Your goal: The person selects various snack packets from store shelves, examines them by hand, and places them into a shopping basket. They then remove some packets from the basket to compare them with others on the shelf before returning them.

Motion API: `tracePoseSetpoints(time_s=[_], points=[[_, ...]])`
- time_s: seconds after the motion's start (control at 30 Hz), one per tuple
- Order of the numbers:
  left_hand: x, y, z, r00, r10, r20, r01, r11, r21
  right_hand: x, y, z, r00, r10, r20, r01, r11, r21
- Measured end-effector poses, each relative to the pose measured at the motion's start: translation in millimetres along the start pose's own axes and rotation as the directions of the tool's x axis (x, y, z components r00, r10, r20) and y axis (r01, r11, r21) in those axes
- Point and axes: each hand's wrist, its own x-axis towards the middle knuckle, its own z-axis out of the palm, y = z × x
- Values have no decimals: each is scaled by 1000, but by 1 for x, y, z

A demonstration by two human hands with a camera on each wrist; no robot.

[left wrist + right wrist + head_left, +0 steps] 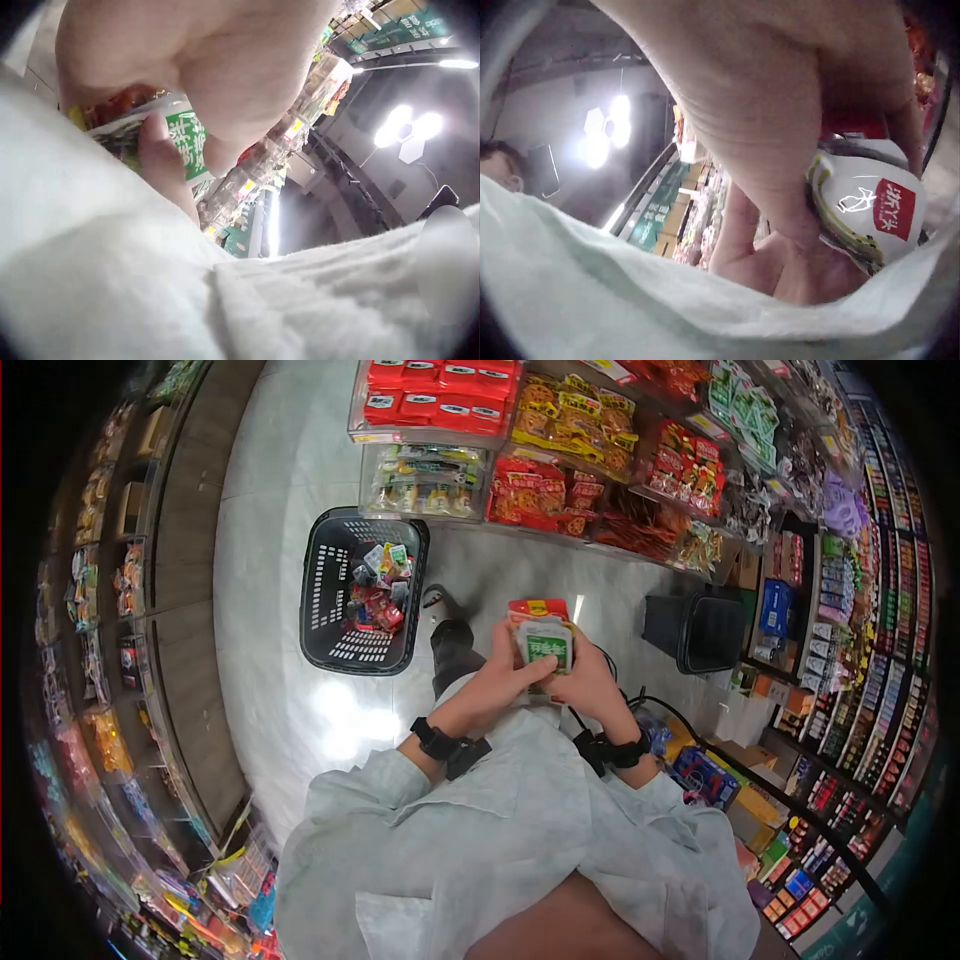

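Observation:
Both hands hold a small stack of snack packets in front of the lap. My left hand [497, 678] grips the stack from the left side, its thumb across the front. From the other side my right hand [588, 682] grips the same packets, thumb toward the front. A green-and-white packet [546, 648] lies on top, and a red packet [536, 608] with a yellow patch sticks out behind it. In the right wrist view a white packet [862, 201] with a red label shows beside the palm. Fingers hide the stack's lower part.
A black shopping basket [315, 600] with several packets inside stands on the floor at left. Clear bins [425, 438] of bagged snacks are ahead, and a dark bin [690, 625] is at right. Shelves line both sides. A black cable [740, 760] runs along the right.

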Motion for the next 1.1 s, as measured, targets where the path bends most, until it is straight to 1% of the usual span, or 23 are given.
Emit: tracePoseSetpoints(time_s=[0.1, 0.13, 0.23, 0.27, 0.3, 0.37, 0.4, 0.47, 0.5, 0.53, 0.57, 0.63, 0.7, 0.73, 0.83, 0.87, 0.9, 0.93, 0.97, 1.0, 1.03, 1.07, 1.1], points=[[11, -13, -2, 997, 5, 81, -7, 1000, 18, -5, 24, -13, 998, 52, -33, -49, 994, 94], [14, -15, -4, 995, 6, 103, -13, 998, 66, -6, 29, -17, 998, 58, -32, -55, 992, 111], [35, -48, -28, 997, 77, 18, -79, 991, 105, -8, 48, -29, 997, 78, -5, -76, 988, 134], [40, -60, -40, 996, 80, -34, -76, 991, 113, -9, 54, -34, 996, 89, 15, -90, 988, 124], [44, -73, -55, 982, 87, -166, -55, 981, 185, -7, 62, -41, 994, 97, 40, -101, 989, 107], [58, -112, -98, 921, 47, -387, 12, 989, 148, -1, 102, -52, 994, 64, 90, -75, 990, 123], [62, -133, -123, 879, 19, -477, -20, 1000, 3, 1, 120, -55, 992, 49, 114, -64, 989, 133], [63, -178, -178, 788, -82, -611, -119, 952, -281, 2, 138, -69, 964, 210, 166, -226, 971, 82], [66, -199, -210, 743, -139, -654, -193, 892, -408, 8, 145, -74, 942, 283, 183, -297, 953, 53], [66, -222, -238, 699, -210, -683, -269, 808, -524, 12, 153, -75, 959, 220, 177, -235, 970, 65], [69, -241, -263, 654, -287, -700, -335, 719, -608, 12, 158, -75, 956, 252, 152, -265, 961, 79], [77, -271, -302, 566, -385, -729, -401, 643, -652, 23, 160, -73, 954, 284, 96, -294, 951, 101], [99, -322, -356, 501, -425, -754, -379, 676, -632, 35, 160, -65, 960, 279, 22, -280, 959, 53], [109, -333, -379, 469, -443, -764, -359, 695, -623, 42, 161, -56, 961, 275, -20, -274, 961, 34], [154, -364, -438, 459, -473, -752, -95, 816, -571, 68, 160, -26, 946, 316, -65, -316, 949, 20], [173, -369, -456, 431, -491, -757, -12, 836, -549, 76, 163, -18, 935, 348, -61, -351, 935, -51], [202, -398, -494, 428, -570, -701, 151, 810, -567, 84, 168, -11, 922, 381, -65, -387, 914, -122], [225, -402, -491, 425, -503, -753, 272, 864, -423, 94, 173, -3, 908, 413, -75, -420, 888, -190], [246, -396, -480, 433, -363, -825, 481, 867, -128, 106, 176, 9, 892, 444, -90, -453, 870, -194], [267, -393, -472, 438, -230, -869, 635, 763, 118, 117, 178, 23, 874, 474, -109, -487, 851, -199], [287, -398, -471, 429, -128, -894, 677, 701, 225, 126, 182, 31, 853, 506, -126, -521, 827, -209], [307, -410, -475, 390, -38, -920, 647, 723, 245, 134, 192, 35, 846, 520, -120, -533, 815, -226], [325, -428, -489, 353, 28, -935, 579, 779, 242, 139, 205, 36, 840, 531, -115, -542, 805, -240]])
